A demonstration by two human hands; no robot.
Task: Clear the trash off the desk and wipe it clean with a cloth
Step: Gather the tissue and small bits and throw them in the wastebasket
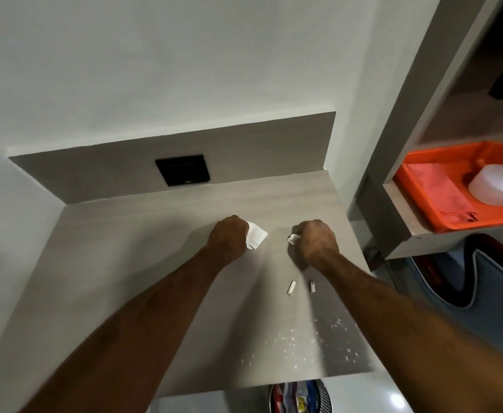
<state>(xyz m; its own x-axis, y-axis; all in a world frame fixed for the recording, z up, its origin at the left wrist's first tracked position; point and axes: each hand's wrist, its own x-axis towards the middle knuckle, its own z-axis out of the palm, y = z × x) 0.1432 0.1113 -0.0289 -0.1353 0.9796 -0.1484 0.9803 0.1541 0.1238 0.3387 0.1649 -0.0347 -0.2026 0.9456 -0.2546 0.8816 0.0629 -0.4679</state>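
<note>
Both your arms reach out over the grey wood-grain surface (pixel 143 234), and each hand is closed on a bit of trash. Your left hand (pixel 229 235) is curled into a fist around a white paper scrap (pixel 256 235); the scrap sticks out from the inner side of the fist, toward your right hand, and its free corner lies on or just above the surface, though you cannot tell which. Your left fingers are folded under the hand and hidden from view. Your right hand (pixel 315 241) is also clenched, and a small crumpled white piece (pixel 292 238) shows at its inner edge, pinched where the thumb and fingers meet. The two hands are near each other but apart, with bare surface between them.

Nearer to you than your right hand, two small white stubs lie loose on the surface: one stub (pixel 291 287) just inside your right forearm, the second stub (pixel 312 287) beside it, partly in the arm's shadow. No fingers touch either one. Nearer still, toward the front edge of the surface, white crumbs (pixel 292 341) are scattered under and beside your right forearm.

Beyond your hands, a black wall socket (pixel 182 169) sits in the back panel. To the right of the surface, an orange tray (pixel 417 186) on a shelf holds a pink cloth (pixel 440 192) and a white spray bottle (pixel 497 186). Below the front edge of the surface, a bin (pixel 300 397) with colourful wrappers shows.
</note>
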